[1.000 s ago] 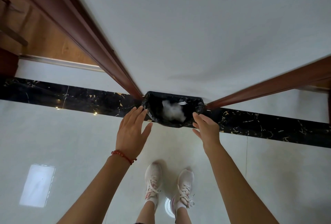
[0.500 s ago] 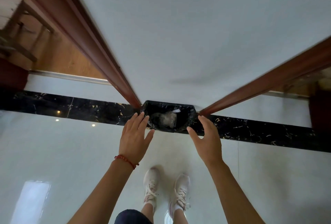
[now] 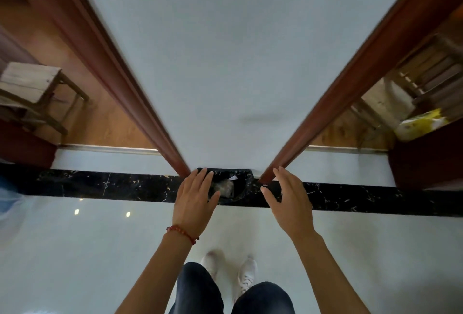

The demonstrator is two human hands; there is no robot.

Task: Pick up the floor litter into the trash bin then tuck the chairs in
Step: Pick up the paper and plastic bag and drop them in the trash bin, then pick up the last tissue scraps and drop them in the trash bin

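White wall [image 3: 225, 50] ahead, glossy pale tile floor [image 3: 75, 251] below. Black-lined trash bin [image 3: 240, 188] at wall base, crumpled litter [image 3: 225, 187] inside. My left hand [image 3: 194, 201], right hand [image 3: 288, 201] above: fingers straight, spread, holding nothing. Next, I judge: turn toward wooden chair [image 3: 32, 93], grip backrest, push straight.

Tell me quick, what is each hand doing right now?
Left hand: open, fingers straight, holding nothing, in front of the trash bin.
Right hand: open, fingers straight, holding nothing.
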